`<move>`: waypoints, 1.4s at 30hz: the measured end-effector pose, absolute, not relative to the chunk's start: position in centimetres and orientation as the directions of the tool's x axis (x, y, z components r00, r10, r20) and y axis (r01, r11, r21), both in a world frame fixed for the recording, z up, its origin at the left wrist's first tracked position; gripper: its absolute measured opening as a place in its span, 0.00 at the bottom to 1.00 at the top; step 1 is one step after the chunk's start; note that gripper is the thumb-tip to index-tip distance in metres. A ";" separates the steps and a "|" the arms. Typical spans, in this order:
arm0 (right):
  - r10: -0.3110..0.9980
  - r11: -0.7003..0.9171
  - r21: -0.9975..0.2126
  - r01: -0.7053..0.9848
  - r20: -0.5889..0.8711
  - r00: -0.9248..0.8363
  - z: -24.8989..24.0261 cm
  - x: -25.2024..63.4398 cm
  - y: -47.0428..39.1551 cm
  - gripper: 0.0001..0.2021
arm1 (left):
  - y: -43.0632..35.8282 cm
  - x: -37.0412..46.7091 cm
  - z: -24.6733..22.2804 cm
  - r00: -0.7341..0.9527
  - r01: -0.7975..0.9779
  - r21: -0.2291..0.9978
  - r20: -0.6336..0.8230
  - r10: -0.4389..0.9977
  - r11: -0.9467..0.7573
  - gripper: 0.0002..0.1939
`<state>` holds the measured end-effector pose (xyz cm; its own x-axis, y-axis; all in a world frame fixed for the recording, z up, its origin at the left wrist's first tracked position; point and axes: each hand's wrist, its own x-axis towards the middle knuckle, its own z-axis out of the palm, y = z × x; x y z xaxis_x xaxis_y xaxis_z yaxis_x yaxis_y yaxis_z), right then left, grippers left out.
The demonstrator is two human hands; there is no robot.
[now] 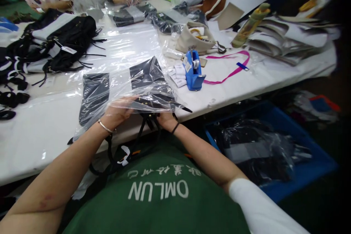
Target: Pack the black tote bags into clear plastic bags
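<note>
A black handbag [148, 71] with a broad grey band lies at the table's front edge, mostly inside a clear plastic bag [119, 104]. Its dark straps [141, 126] hang out of the near side over the edge. My left hand [122, 111] is at the near opening, fingers bent around the film and partly behind it. My right hand [166, 120] is closed at the near right corner, on the handbag's edge by the straps; its fingertips are hidden under the film.
A blue tape dispenser [194, 71] stands to the right by white labels [178, 75] and a pink ribbon [233, 75]. Black bags [55, 40] are piled at left. A blue crate [309, 168] with wrapped bags sits below right. Two people are across the table.
</note>
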<state>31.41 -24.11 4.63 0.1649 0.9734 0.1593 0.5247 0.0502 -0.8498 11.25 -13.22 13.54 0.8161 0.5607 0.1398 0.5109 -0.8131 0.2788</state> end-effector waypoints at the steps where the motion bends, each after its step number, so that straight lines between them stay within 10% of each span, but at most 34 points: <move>1: 0.974 0.050 -0.864 0.501 0.153 0.167 5.1 31.5 -24.3 0.15 | -13.1 11.0 13.7 0.804 0.522 0.282 0.154 0.575 -0.805 0.25; 8: 0.973 -0.222 -0.971 0.092 -0.214 0.082 7.9 36.1 -30.0 0.18 | -13.1 10.6 11.5 0.772 0.513 0.339 0.220 0.597 -0.788 0.25; 15: 0.946 -0.234 -0.963 -0.138 -0.258 0.198 8.3 35.5 -31.8 0.35 | -15.8 11.9 9.2 0.853 0.379 0.486 0.147 0.501 -0.788 0.28; 22: 0.992 -0.120 -0.955 0.270 -0.103 0.075 10.4 34.5 -27.9 0.30 | -13.6 15.9 10.3 0.626 0.603 0.546 0.129 0.769 -0.582 0.18; 28: 0.987 0.130 -0.496 0.859 -0.015 -0.157 11.6 33.9 -19.4 0.11 | -12.3 17.0 11.2 0.546 0.587 0.476 0.365 0.754 -0.655 0.19; 33: 0.965 0.179 -0.398 0.900 -0.108 -0.240 11.0 34.0 -11.9 0.14 | -12.7 16.4 11.1 0.550 0.589 0.389 0.450 0.704 -0.709 0.23; 39: 0.932 0.352 -0.548 0.759 0.277 -0.233 10.8 35.0 -20.0 0.19 | -14.4 15.5 9.5 0.737 0.348 0.429 0.425 0.526 -0.834 0.20; 42: 0.904 0.208 -0.615 0.761 0.418 0.090 9.5 36.5 -27.3 0.17 | -16.5 17.2 8.7 0.863 0.251 0.348 0.342 0.372 -0.903 0.19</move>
